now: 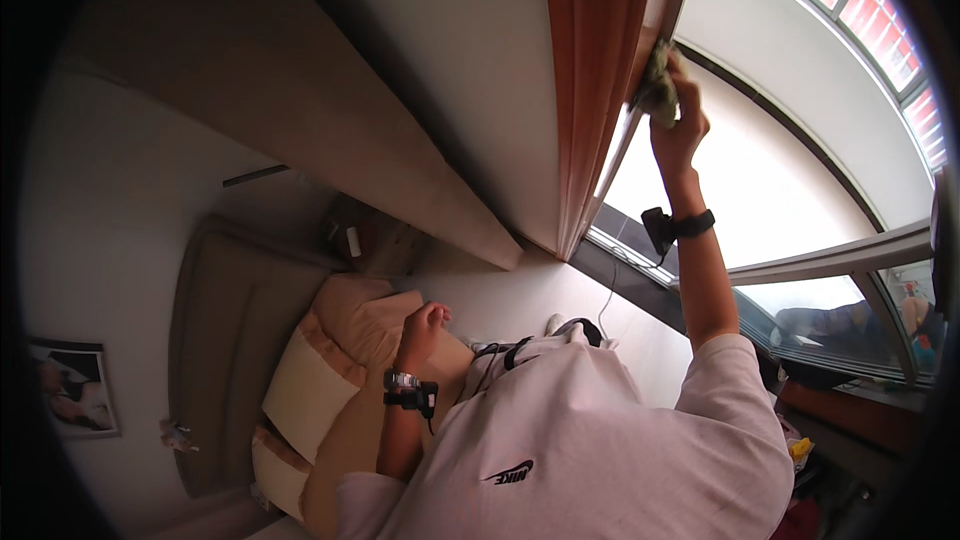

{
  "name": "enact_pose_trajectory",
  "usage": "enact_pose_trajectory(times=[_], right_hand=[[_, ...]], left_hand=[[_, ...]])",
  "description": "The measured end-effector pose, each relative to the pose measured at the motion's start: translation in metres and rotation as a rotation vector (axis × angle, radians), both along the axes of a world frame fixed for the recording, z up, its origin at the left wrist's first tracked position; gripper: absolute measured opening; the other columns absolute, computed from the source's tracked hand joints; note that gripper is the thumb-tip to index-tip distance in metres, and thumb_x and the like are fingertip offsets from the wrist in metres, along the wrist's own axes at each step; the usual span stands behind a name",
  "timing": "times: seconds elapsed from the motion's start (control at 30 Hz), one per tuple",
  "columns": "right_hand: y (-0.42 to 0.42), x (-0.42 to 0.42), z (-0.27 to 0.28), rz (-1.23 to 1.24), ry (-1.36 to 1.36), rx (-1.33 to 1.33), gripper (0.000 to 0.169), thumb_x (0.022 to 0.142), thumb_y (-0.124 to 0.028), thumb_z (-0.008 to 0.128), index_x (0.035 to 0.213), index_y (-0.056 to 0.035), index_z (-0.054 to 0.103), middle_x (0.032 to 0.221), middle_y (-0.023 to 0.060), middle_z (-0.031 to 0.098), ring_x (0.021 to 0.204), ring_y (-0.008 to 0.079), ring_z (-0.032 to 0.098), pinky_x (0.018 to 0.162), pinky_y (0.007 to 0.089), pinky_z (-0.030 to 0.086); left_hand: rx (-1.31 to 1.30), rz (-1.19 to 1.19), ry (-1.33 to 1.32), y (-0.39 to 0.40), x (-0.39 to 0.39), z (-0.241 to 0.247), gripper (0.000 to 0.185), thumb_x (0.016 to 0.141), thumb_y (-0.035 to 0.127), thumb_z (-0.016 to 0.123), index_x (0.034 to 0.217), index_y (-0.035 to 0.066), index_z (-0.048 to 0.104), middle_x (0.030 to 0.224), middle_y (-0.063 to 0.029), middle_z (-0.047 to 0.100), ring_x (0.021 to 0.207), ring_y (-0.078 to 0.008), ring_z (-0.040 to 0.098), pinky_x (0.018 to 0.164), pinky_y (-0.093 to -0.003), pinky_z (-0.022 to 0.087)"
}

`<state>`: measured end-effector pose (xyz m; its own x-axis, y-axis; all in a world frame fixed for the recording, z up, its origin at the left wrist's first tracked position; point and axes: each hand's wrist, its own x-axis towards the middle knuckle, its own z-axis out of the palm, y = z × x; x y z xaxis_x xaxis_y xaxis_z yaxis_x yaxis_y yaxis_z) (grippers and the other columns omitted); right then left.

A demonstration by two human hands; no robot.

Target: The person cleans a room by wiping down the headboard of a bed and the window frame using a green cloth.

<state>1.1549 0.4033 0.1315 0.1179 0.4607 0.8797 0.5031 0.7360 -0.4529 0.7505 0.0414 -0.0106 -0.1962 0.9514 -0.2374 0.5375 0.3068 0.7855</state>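
Note:
My right hand (pixel 684 101) is raised at the upper right. It grips a crumpled grey-green cloth (pixel 660 86), which touches the brown frame (pixel 646 52) beside a bright glass pane. A black strap with a small device and a cable is on that wrist. My left hand (pixel 426 322) hangs in the air over the bed (pixel 330 382), its fingers loosely bent and no object visible in it. A metal watch (pixel 401 380) and another black strap with a device are on the left wrist.
A reddish-brown curtain (pixel 600 75) hangs just left of the frame. Windows with metal frames (pixel 832 251) curve along the right. A cable (pixel 611 289) runs down near the pale floor. A padded headboard (pixel 217 360) and a framed picture (pixel 73 388) are at the left.

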Motion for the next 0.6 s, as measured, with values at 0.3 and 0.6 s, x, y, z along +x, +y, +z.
enact_pose_trajectory(times=[0.3, 0.6], right_hand=[[-0.034, 0.078, -0.083, 0.313, -0.195, -0.869, 0.017, 0.097, 0.005, 0.055, 0.113, 0.0011, 0.059, 0.102, 0.0204, 0.073, 0.095, 0.0301, 0.075, 0.082, 0.0410, 0.061], [0.010, 0.044, 0.243, -0.089, 0.130, 0.244, 0.035, 0.093, -0.005, 0.066, 0.126, -0.0041, 0.054, 0.114, 0.0167, 0.070, 0.101, 0.0284, 0.071, 0.083, 0.0359, 0.056]], left_hand=[[0.298, -0.309, 0.049, 0.124, 0.076, 0.091, 0.018, 0.103, 0.014, 0.057, 0.113, 0.002, 0.066, 0.112, -0.0147, 0.071, 0.105, -0.0310, 0.068, 0.091, -0.0390, 0.053], [0.816, -0.416, 0.192, 0.167, 0.135, 0.223, 0.027, 0.100, 0.008, 0.058, 0.127, 0.006, 0.060, 0.134, -0.0120, 0.061, 0.122, -0.0303, 0.060, 0.098, -0.0396, 0.051]])
